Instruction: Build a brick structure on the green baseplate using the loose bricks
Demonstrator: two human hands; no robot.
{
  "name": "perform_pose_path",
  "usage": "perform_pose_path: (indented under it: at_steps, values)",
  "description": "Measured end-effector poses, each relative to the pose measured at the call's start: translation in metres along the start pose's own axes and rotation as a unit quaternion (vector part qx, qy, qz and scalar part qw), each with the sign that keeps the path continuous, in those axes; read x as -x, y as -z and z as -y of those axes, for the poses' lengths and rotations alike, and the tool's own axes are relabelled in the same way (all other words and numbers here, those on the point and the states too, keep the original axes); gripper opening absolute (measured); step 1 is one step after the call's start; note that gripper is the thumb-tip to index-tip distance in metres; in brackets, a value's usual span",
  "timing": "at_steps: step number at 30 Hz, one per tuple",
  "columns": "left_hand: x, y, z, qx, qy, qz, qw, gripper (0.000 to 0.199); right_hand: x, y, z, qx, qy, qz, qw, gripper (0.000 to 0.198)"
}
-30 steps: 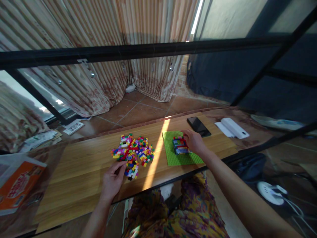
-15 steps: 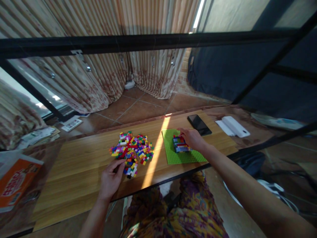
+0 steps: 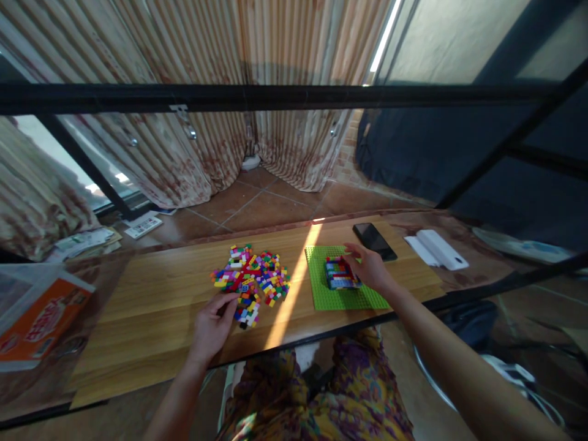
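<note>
My left hand point(image 3: 215, 326) rests at the near left edge of a heap of small toy bricks point(image 3: 274, 283) in many colours. Its thumb and index finger are pinched together beside the bricks; anything between them is too small to make out. On a green baseplate point(image 3: 316, 297) stands a low block-built structure point(image 3: 342, 282), mostly blue and grey walls with red bricks inside. At the structure's far right corner is my right hand point(image 3: 370, 267), its thumb and fingertips a little apart, with no brick visible between them.
A black phone point(image 3: 374, 240) lies behind the baseplate on the wooden table point(image 3: 151, 306). Past the right end is a white object point(image 3: 441, 249). An orange-and-white box point(image 3: 43, 318) stands at left. A dark metal bar point(image 3: 275, 98) crosses in front of the curtains.
My right hand has drawn slightly to the right off the structure, uncovering more of its red bricks. The left hand keeps its place by the heap. The whole view has shifted a little.
</note>
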State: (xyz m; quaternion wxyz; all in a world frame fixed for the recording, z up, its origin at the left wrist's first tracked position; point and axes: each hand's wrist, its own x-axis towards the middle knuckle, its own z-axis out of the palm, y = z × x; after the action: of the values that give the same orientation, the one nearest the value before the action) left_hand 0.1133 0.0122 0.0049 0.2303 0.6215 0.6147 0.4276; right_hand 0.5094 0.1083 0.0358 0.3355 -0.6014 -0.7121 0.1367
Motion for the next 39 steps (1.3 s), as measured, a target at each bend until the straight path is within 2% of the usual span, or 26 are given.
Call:
perform_pose_path:
  at_steps: [5, 16, 30, 35, 39]
  values:
    - [0.0, 0.0, -0.004, 0.003, 0.009, -0.007, 1.0, 0.024, 0.002, -0.005, -0.005, -0.027, -0.015, 0.011, 0.999, 0.03]
    - [0.001, -0.001, -0.002, -0.001, 0.012, -0.005, 1.0, 0.024, 0.006, -0.021, -0.009, -0.167, -0.108, -0.007, 0.98, 0.039]
    - [0.001, -0.001, -0.001, -0.002, 0.008, 0.005, 1.0, 0.025, 0.008, -0.036, -0.008, -0.153, -0.093, -0.039, 0.983, 0.036]
    - [0.002, -0.002, 0.001, -0.003, 0.014, 0.004, 1.0, 0.025, 0.011, -0.037, -0.011, -0.17, -0.069, -0.065, 0.981, 0.036]
    - [0.002, -0.003, 0.002, 0.004, 0.019, 0.006, 1.0, 0.025, 0.014, -0.031, -0.011, -0.167, -0.031, -0.05, 0.984, 0.034]
